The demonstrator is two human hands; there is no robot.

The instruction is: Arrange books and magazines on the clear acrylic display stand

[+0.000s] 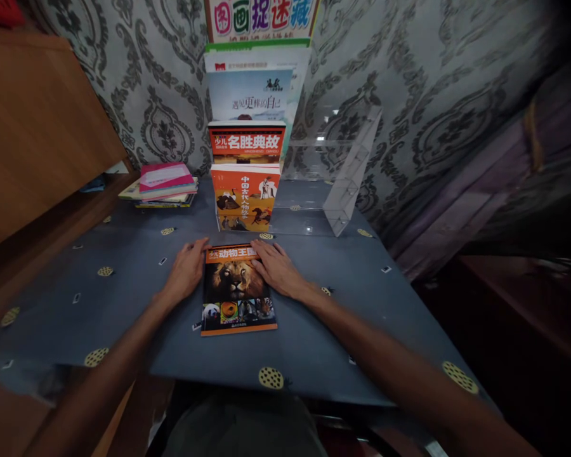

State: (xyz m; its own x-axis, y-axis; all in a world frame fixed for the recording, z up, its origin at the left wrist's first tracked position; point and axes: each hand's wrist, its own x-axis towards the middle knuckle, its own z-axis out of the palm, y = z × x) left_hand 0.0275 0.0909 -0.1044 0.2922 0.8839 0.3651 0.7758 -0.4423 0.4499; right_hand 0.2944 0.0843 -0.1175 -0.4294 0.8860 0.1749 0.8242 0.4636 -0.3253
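Observation:
A book with a lion on its cover lies flat on the table, its title edge facing the rack. My left hand rests along the book's upper left edge, fingers stretched forward. Over the upper right corner of the cover lies my right hand, fingers spread and flat. Just beyond the book stands a clear tiered rack. Its left column holds an orange book in front, then a red-titled book, a light blue book and a picture book at the top.
The table wears a blue cloth with pineapple prints. A stack of books sits at the back left, beside a wooden cabinet. Patterned wallpaper rises behind the table. At the right hangs a curtain.

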